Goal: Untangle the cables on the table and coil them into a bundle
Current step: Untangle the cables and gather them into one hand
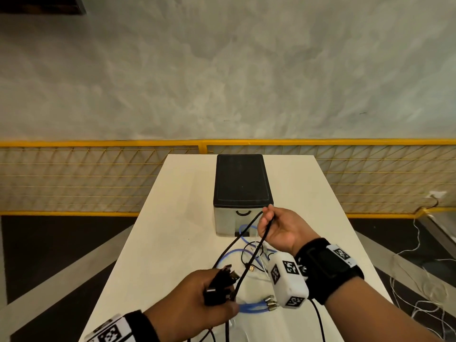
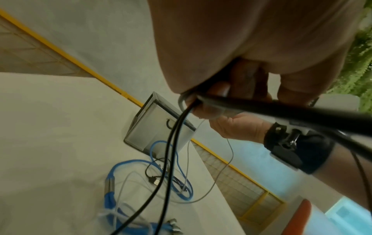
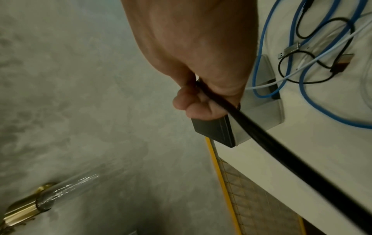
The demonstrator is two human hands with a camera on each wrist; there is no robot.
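A thick black cable (image 1: 249, 262) runs taut between my two hands above the white table (image 1: 153, 243). My left hand (image 1: 217, 292), low and near me, grips a bunch of black cable ends and plugs. Farther out, my right hand (image 1: 267, 215) pinches a loop of the same black cable (image 3: 261, 135) in front of the box. In the right wrist view the fingers (image 3: 191, 101) curl round the cable. A blue cable (image 1: 254, 309), thin black cables and a white cable (image 3: 322, 55) lie tangled on the table under the hands. The blue cable (image 2: 120, 165) has metal plugs.
A box with a black lid (image 1: 241, 188) stands mid-table just beyond the tangle; a blue loop (image 3: 259, 47) lies against its front. A yellow mesh fence (image 1: 74, 178) runs behind the table. White cords (image 1: 419, 280) lie on the floor to the right.
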